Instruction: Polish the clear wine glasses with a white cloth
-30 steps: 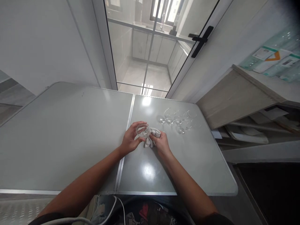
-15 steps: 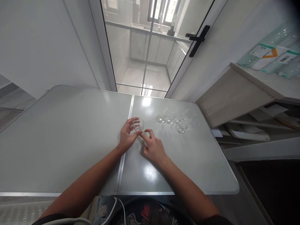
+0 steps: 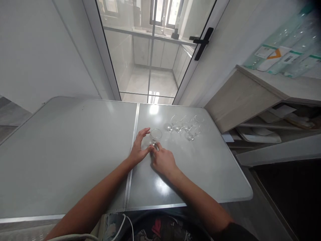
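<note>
A small clear stemmed glass [image 3: 156, 135] is near the middle of the table, its round rim facing up and away from me. My right hand [image 3: 164, 161] has its fingers closed at the glass's lower part, which the fingertips partly hide. To the left of the bowl, my left hand [image 3: 139, 147] is open, thumb and fingers spread wide. Its thumb tip is close to my right fingertips by the lower part of the glass; whether it touches the glass I cannot tell. Several similar clear glasses [image 3: 179, 129] sit in a group to the right.
The grey table [image 3: 67, 157] has a metal seam [image 3: 136, 117] across it. Behind it is a glazed door [image 3: 163, 55] with a black handle [image 3: 203, 43]. A wooden shelf unit [image 3: 247, 93] at the right holds plastic bottles [image 3: 283, 53] and papers.
The glass has moved slightly right, out of the left hand's curve. My left fingers have spread off it, and my right fingers have closed in at its lower part. The view has shifted a little.
</note>
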The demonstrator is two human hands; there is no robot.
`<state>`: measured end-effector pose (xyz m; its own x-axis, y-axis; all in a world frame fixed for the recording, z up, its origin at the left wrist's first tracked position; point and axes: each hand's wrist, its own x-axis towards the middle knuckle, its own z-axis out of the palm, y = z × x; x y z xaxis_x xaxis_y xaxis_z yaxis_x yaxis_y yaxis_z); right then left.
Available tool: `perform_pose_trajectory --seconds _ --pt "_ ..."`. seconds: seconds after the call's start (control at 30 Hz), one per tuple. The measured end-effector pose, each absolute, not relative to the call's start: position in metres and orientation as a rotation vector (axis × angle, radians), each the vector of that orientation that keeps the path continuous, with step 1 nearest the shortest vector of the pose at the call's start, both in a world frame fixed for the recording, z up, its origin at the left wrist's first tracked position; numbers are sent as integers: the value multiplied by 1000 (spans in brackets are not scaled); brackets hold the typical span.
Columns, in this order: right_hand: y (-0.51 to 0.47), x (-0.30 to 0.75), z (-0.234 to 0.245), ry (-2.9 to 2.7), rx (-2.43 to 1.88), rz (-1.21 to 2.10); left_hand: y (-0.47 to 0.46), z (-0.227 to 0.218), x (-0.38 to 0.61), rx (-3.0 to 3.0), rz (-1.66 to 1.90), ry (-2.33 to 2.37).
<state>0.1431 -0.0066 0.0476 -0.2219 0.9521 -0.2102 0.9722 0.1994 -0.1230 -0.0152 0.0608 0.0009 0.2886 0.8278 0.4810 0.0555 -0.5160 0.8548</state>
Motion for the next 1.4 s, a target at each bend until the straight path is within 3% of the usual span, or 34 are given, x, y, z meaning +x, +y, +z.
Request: perform_pose_trajectory --seconds 0.67,1.4 --pt "-19 264 37 1932 2111 -139 59 -1 -14 1920 1166 917" --pt "-5 265 32 1904 2112 -151 60 -1 -14 1866 1154 957"
